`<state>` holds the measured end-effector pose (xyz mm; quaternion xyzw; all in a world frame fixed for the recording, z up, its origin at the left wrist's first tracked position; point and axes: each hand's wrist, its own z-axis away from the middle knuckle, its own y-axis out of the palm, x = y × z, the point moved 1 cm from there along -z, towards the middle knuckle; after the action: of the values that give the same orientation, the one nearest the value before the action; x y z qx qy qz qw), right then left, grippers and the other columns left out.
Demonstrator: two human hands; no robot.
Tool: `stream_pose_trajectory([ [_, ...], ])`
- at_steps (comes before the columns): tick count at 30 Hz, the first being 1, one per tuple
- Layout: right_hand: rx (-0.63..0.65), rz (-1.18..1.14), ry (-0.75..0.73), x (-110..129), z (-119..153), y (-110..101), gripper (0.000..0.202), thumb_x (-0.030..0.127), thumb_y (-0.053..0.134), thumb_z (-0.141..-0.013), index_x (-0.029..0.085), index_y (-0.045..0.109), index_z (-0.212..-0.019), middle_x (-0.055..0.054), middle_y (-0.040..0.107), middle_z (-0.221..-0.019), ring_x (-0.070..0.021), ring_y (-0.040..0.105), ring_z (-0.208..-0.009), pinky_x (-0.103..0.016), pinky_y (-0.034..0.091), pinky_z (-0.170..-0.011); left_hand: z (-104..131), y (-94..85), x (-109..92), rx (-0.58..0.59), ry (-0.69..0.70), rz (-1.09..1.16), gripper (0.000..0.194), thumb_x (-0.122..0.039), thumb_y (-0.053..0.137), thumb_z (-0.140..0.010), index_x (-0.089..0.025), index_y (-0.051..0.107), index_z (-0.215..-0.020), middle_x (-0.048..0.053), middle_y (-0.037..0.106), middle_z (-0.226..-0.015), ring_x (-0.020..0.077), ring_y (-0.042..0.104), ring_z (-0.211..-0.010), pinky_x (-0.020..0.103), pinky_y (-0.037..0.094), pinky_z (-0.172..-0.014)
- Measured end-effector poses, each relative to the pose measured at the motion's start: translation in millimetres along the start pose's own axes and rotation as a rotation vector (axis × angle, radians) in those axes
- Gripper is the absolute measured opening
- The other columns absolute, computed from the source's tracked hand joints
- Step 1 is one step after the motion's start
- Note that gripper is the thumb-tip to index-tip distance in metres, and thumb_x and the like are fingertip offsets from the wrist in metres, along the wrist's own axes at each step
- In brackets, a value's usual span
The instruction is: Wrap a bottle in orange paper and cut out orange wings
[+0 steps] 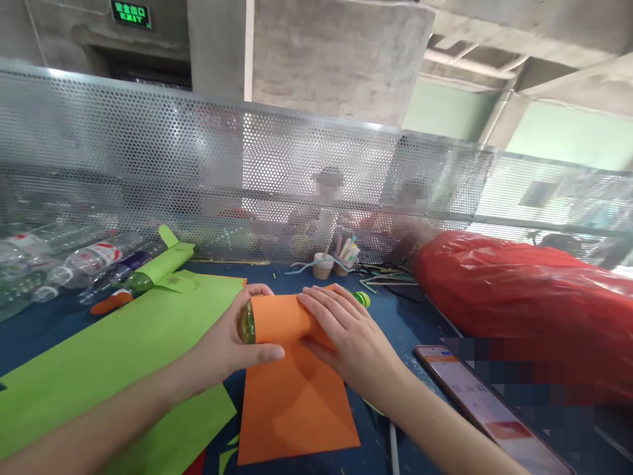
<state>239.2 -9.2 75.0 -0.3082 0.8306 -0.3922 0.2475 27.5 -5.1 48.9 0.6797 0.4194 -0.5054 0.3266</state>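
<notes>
On the blue table (pixel 395 316), both hands work at a plastic bottle (pixel 247 323) that lies on its side, wrapped in an orange paper sheet (pixel 291 396). Its greenish base shows at the left end of the roll, and its yellow-green cap (pixel 363 299) pokes out past the right one. The left hand (pixel 232 340) is curled around the left end of the roll, thumb underneath and fingers over the top, gripping bottle and paper together. The right hand (pixel 346 333) lies over the right part of the roll with its fingers nearly straight and spread, pressing the paper down rather than closing round it. The loose part of the orange sheet runs flat toward the person.

A large green paper sheet (pixel 99 356) lies to the left, partly under the left forearm. Farther back sits another bottle wrapped in green paper (pixel 163 264), and beside it clear plastic bottles (pixel 74 260) with red-and-white labels, the print too small to read. Two paper cups (pixel 329 264) holding sticks stand near the perforated metal screen (pixel 247 171). A red plastic bag (pixel 519 297) bulges on the right, and a phone (pixel 475 396) lies just before it, its screen blurred. High on the wall a green sign (pixel 130 13) reads "EXIT"
</notes>
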Motion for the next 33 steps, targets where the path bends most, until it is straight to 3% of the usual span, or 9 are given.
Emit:
stream_pose_trajectory([
  [6,-0.007,0.001,-0.018,1.0,1.7,-6.2,0.053,0.025,0.064,-0.088,0.018,0.041,-0.135,-0.013,0.056,-0.137,-0.0239,0.050,-0.128,-0.052,0.033,-0.112,5.6,4.0,-9.8,-0.065,0.031,-0.099,0.041,-0.031,0.070,-0.080,-0.032,0.043,-0.111,0.000,0.047,-0.108,0.0175,0.052,-0.092,0.027,0.046,-0.077],
  [9,0.000,0.011,-0.020,1.9,0.6,-10.9,0.056,0.025,0.063,-0.088,0.018,0.039,-0.138,-0.011,0.054,-0.140,-0.0232,0.047,-0.131,-0.052,0.028,-0.115,8.5,4.5,-16.0,-0.076,0.047,-0.098,0.043,-0.031,0.070,-0.080,-0.034,0.043,-0.114,0.001,0.044,-0.117,0.0209,0.050,-0.101,0.029,0.047,-0.081],
  [16,0.017,0.033,-0.009,5.1,-1.7,-20.9,0.057,0.025,0.065,-0.086,0.019,0.040,-0.137,-0.010,0.054,-0.140,-0.0211,0.049,-0.128,-0.044,0.038,-0.110,12.3,5.2,-19.5,-0.074,0.061,-0.164,0.047,-0.030,0.070,-0.079,-0.034,0.043,-0.117,0.003,0.048,-0.120,0.0245,0.052,-0.104,0.030,0.048,-0.078],
  [25,0.012,0.038,-0.020,3.2,-2.9,-23.9,0.057,0.025,0.066,-0.085,0.019,0.040,-0.136,-0.010,0.056,-0.138,-0.0227,0.051,-0.126,-0.046,0.038,-0.108,12.3,7.4,-24.8,-0.088,0.108,-0.253,0.044,-0.031,0.070,-0.077,-0.031,0.045,-0.114,0.004,0.049,-0.117,0.0262,0.050,-0.107,0.033,0.047,-0.079],
  [29,0.043,0.002,0.001,3.9,-2.2,-25.4,0.058,0.027,0.068,-0.083,0.020,0.042,-0.135,-0.010,0.060,-0.132,-0.0251,0.056,-0.117,-0.046,0.044,-0.100,16.0,9.4,-24.3,-0.061,0.125,-0.309,0.043,-0.031,0.069,-0.079,-0.033,0.045,-0.114,0.004,0.047,-0.116,0.0238,0.052,-0.099,0.031,0.047,-0.078],
  [33,0.077,-0.032,-0.010,4.2,0.2,-28.0,0.059,0.028,0.068,-0.082,0.020,0.042,-0.134,-0.010,0.062,-0.128,-0.0250,0.058,-0.113,-0.046,0.042,-0.101,21.2,12.6,-29.2,-0.067,0.131,-0.336,0.043,-0.032,0.069,-0.077,-0.033,0.046,-0.113,0.003,0.047,-0.115,0.0205,0.054,-0.089,0.031,0.047,-0.075],
])
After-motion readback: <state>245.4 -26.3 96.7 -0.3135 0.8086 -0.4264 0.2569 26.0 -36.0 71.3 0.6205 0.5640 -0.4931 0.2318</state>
